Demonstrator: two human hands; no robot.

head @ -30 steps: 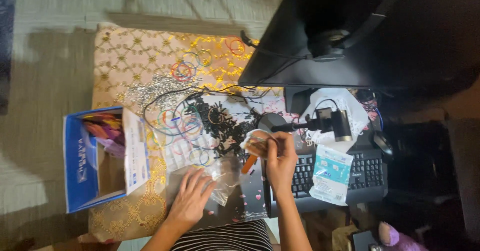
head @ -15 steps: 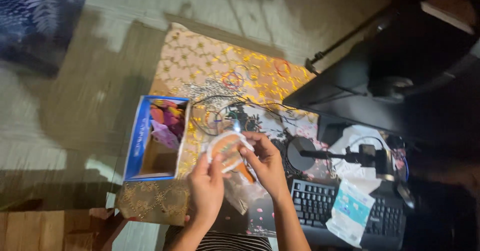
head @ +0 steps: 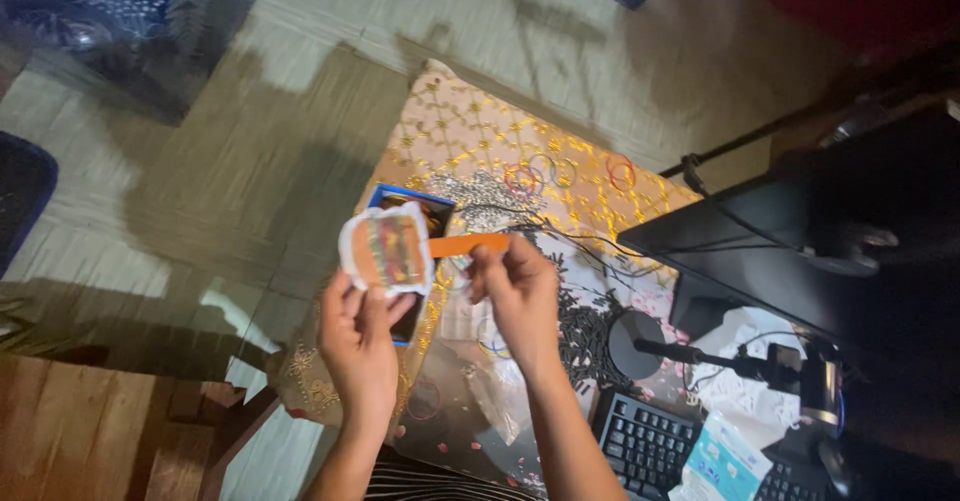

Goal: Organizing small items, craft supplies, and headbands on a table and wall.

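Orange stick (head: 468, 245) now raised higher, pinched by right hand (head: 515, 291).

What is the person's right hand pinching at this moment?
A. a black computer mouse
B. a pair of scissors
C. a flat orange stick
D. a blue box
C: the right hand pinches one end of a flat orange stick, which runs across to the white-edged card cut-out that the left hand holds up above the gold-patterned cloth.
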